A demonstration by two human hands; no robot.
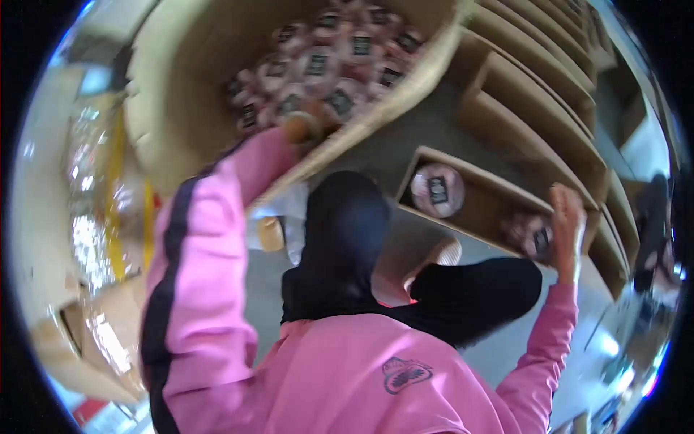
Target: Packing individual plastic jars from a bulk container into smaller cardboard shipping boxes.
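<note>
A large corrugated cardboard carton, tan and matte, stands at the far left, filled with round pink packets in glossy wrap with dark square labels. The left hand reaches over its near rim among them, pink sleeve stretched up and away; whether its fingers close on a packet cannot be told. At the right, a shallow oblong cardboard tray runs its long axis from far left to near right, one round packet lying flat in it. The right hand, arm raised, fingers curled, presses a second, blurred packet at the tray's near-right end.
</note>
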